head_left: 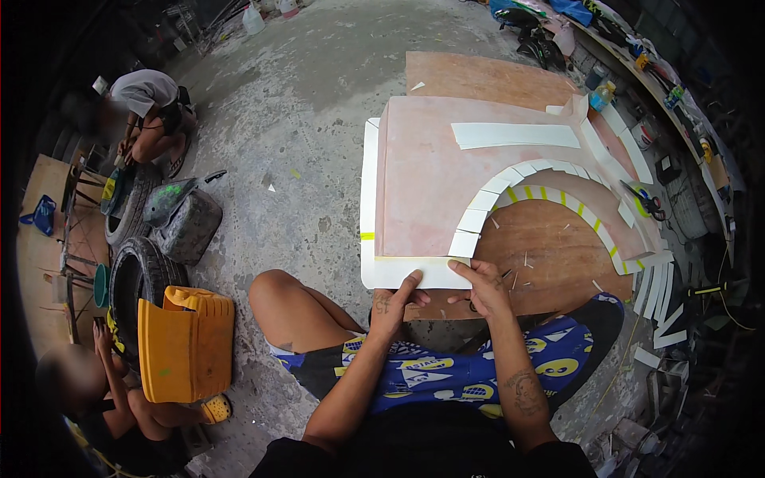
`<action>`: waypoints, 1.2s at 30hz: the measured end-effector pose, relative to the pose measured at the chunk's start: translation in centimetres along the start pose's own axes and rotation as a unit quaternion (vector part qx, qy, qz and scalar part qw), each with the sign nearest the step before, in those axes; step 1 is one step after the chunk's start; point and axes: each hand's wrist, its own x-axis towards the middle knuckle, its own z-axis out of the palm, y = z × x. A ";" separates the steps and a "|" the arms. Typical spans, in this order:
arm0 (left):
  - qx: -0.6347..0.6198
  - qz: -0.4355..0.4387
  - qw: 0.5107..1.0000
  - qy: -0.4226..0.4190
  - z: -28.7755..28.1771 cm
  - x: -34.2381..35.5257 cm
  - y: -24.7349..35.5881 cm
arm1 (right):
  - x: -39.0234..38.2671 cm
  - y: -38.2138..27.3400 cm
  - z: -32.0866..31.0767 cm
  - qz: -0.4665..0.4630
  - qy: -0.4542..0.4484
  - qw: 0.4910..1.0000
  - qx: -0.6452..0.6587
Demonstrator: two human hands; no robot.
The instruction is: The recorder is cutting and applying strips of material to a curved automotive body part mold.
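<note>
A pinkish panel (422,175) shaped like a car fender, with a round arch cut out, lies in front of me. Short white strips (476,221) line the arch, and a white band (369,191) runs down its left side. Along the near edge is a wide white strip (434,276). My left hand (392,308) grips that strip with the thumb on top and the fingers partly under it. Near the arch's left end, my right hand (484,288) pinches the same strip, thumb on top. A loose white strip (518,136) rests on the panel.
Scissors (647,201) lie right of the panel, near several cut white strips (655,293). Plywood (550,227) is underneath. At left stand a yellow plastic box (187,346) and tyres (135,275). Two people (147,103) crouch or sit there. A bottle (603,95) stands behind the panel.
</note>
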 end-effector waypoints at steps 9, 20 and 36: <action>0.016 -0.002 1.000 -0.001 0.4 -0.3 0.5 | 0.0 -0.2 0.0 -0.004 0.017 1.000 -0.002; -0.001 0.000 1.000 -0.002 0.0 0.2 -0.1 | -0.1 -1.3 0.3 -0.066 0.057 0.996 -0.032; -0.009 -0.019 1.000 0.000 -0.1 0.2 -0.4 | 0.0 -0.8 -0.7 -0.060 0.029 0.997 -0.027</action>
